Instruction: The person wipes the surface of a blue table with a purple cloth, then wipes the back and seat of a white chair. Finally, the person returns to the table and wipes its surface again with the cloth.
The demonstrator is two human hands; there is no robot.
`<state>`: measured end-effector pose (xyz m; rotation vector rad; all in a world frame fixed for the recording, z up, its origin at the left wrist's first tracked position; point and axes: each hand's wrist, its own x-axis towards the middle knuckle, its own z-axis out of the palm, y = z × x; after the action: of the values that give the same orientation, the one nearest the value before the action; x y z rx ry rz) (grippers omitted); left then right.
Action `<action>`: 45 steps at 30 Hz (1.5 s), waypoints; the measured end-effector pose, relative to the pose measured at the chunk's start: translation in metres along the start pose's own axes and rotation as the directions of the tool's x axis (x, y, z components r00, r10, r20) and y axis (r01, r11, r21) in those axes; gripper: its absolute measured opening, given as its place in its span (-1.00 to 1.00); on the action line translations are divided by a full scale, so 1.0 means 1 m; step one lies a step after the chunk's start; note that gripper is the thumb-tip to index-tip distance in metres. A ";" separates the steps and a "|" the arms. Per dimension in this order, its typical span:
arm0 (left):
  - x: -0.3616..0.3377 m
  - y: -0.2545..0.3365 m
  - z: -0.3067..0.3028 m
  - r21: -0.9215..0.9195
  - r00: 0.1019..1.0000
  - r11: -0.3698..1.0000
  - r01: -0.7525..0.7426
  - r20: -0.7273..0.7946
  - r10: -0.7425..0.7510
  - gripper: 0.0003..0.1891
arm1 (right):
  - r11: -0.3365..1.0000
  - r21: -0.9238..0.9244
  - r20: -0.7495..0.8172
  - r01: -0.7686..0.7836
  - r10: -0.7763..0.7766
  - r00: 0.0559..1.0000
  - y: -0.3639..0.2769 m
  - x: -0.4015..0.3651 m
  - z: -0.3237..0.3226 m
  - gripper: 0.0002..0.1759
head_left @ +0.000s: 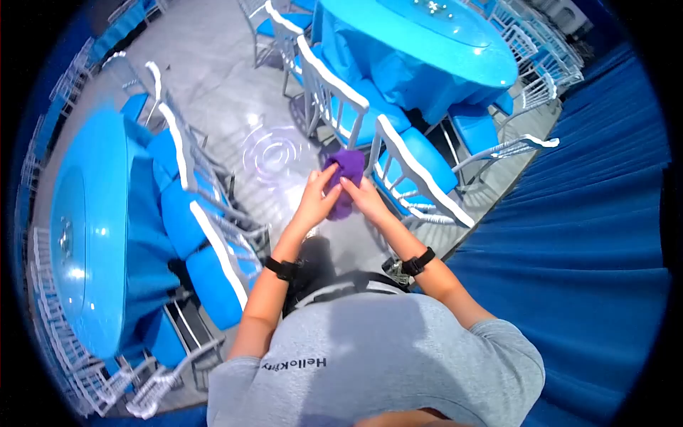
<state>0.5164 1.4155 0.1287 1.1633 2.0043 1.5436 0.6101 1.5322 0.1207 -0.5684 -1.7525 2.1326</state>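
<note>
A crumpled purple cloth [348, 165] is held out in front of my body between both hands. My left hand [317, 196] has its fingers on the cloth's left side. On the other side, my right hand [366, 198] grips it with the thumb over the top. Part of the cloth hangs down between the two hands. Black bands circle both wrists. Just beyond the cloth stand white-framed chairs with blue seats, the nearest chair [415, 167] being to the right of my hands.
A round table [427, 43] with a shiny blue cover stands ahead, ringed by chairs. Another blue-covered table [96, 235] is at the left, with chairs [213, 263] close by my left arm. A blue curtain [562, 249] hangs along the right. Shiny grey floor [206, 64] runs between the tables.
</note>
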 end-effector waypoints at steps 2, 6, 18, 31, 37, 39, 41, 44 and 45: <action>0.026 -0.031 0.003 -0.042 0.996 0.995 -0.088 0.012 0.088 -0.58 | 0.993 -0.112 -0.042 0.035 -0.040 0.998 0.014 0.029 -0.013 -0.65; 0.079 -0.056 -0.025 -0.304 0.997 0.950 0.066 0.068 -0.047 -0.72 | 0.988 0.005 -0.056 -0.155 0.155 0.986 -0.002 0.087 -0.010 -0.60; 0.228 -0.121 -0.096 -0.294 0.968 0.937 0.188 -0.106 -0.227 -0.85 | 0.878 -0.473 -0.228 0.070 -0.198 0.953 -0.056 0.238 -0.008 -0.70; 0.376 -0.162 -0.090 0.190 0.976 0.958 -0.216 0.068 0.207 -0.48 | 0.572 -0.820 -0.028 -0.040 0.029 0.999 -0.023 0.414 0.000 -0.45; 0.446 -0.169 -0.126 0.252 0.960 0.929 -0.272 0.137 0.244 -0.53 | 0.846 -0.489 0.103 0.215 -0.188 0.977 -0.041 0.485 0.011 -0.67; 0.461 -0.177 -0.127 0.296 0.949 0.914 -0.277 0.234 0.212 -0.63 | 0.757 -0.652 0.047 0.042 -0.016 0.999 -0.040 0.494 0.011 -0.67; 0.470 -0.181 -0.125 0.308 0.928 0.892 -0.331 0.280 0.248 -0.67 | 0.744 -0.665 0.081 0.067 -0.018 0.997 -0.033 0.496 0.002 -0.67; 0.475 -0.174 -0.129 0.245 0.864 0.877 -0.414 0.410 0.293 -0.70 | 0.666 -0.746 0.047 -0.026 0.092 0.995 -0.029 0.482 -0.007 -0.68; 0.478 -0.173 -0.130 0.165 0.815 0.883 -0.440 0.485 0.316 -0.69 | 0.577 -0.805 -0.032 -0.139 0.192 0.981 -0.029 0.480 -0.011 -0.69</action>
<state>0.0720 1.6941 0.1081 1.9344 1.7650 1.0253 0.1985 1.7794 0.0991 -0.9132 -2.7860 1.3079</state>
